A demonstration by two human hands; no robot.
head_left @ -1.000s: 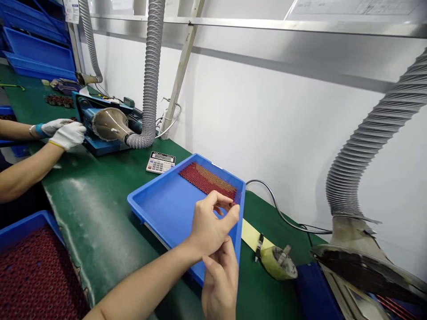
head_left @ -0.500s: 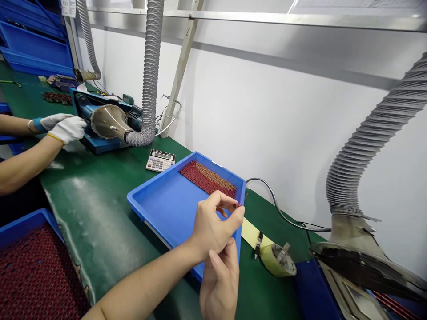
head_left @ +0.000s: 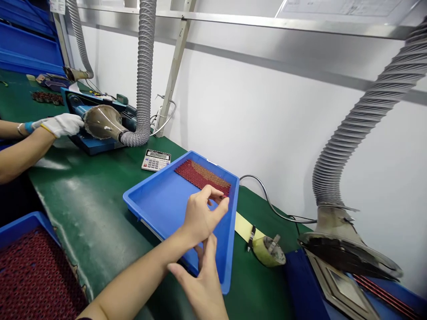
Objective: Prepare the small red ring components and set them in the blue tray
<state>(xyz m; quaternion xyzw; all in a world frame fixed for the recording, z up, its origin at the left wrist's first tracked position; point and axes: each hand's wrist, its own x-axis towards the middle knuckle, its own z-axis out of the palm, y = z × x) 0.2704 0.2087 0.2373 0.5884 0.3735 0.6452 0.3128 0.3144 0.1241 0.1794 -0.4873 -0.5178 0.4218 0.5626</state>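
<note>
My left hand (head_left: 205, 215) is raised over the blue tray (head_left: 160, 195), its thumb and forefinger pinched on a small dark red part (head_left: 225, 196). Most of that part is hidden by the fingertips. Below the left wrist, my right hand (head_left: 203, 282) is open, thumb and fingers apart, with nothing visible in it. Along the tray's far side lies a tight block of small ring-shaped parts (head_left: 202, 175), dark red on the near side and brownish on the far side.
A calculator (head_left: 156, 160) sits left of the tray; a pen (head_left: 251, 238) and tape roll (head_left: 268, 251) lie right. At lower left, a bin (head_left: 36, 275) holds many red parts. A co-worker's gloved hands (head_left: 63, 124) are at a blue machine (head_left: 96, 144). A hooded duct (head_left: 347, 249) hangs right.
My right hand has moved left and down, its thumb and fingers spreading apart. My left hand still pinches above the tray. The whole view has shifted slightly.
</note>
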